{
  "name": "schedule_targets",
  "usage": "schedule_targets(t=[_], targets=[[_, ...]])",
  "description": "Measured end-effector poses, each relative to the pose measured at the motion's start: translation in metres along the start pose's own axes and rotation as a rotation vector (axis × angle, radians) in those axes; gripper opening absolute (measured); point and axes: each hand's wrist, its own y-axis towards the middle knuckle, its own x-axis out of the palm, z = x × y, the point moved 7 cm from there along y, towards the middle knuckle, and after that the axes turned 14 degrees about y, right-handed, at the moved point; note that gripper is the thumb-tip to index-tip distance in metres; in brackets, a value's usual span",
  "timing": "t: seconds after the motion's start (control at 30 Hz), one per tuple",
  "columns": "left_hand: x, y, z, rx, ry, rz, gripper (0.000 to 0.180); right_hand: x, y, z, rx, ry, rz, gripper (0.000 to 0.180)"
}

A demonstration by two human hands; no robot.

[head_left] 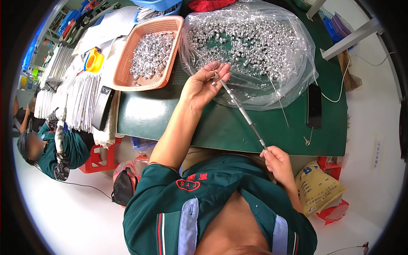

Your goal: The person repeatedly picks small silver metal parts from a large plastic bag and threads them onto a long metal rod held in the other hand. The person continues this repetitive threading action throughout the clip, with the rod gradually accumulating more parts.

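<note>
Green table (148, 114), white floor (89, 216), pale post (352, 39) at right, probably a red stool (111, 155)

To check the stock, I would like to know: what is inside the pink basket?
The pink basket holds a heap of small shiny metal pieces. The lower pieces and the floor beneath them are covered, so not visible.

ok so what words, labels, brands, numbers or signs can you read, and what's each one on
I'm not copying any wording out, but this is where it stands:
Green shirt: red embroidered emblem with lettering, and red characters above it.
Yellow sack: a large blue mark and smaller dark lines; the smallest are too blurred to read.
Small label at the right: dark characters running lengthwise.
</note>
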Motion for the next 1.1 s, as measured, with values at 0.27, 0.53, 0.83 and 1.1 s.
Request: schedule_targets(t=[0.27,0.53,0.83,1.1], targets=[[0.004,-0.003,-0.009,-0.034,-0.027,-0.003,0.035,0.005,0.003,0.000,-0.004,-0.014,0.005,0.017],[0.008,-0.003,-0.020,-0.020,0.041,-0.036,0.024,0.008,0.004,0.001,-0.037,-0.034,0.037,0.017],[0.022,-0.011,-0.017,-0.084,0.002,-0.068,0.033,0.002,0.003,-0.010,-0.075,0.004,0.038,0.017],[0.017,-0.007,-0.018,-0.086,0.037,-0.117,0.036,-0.008,-0.004,-0.006,-0.046,-0.048,0.047,0.016]])
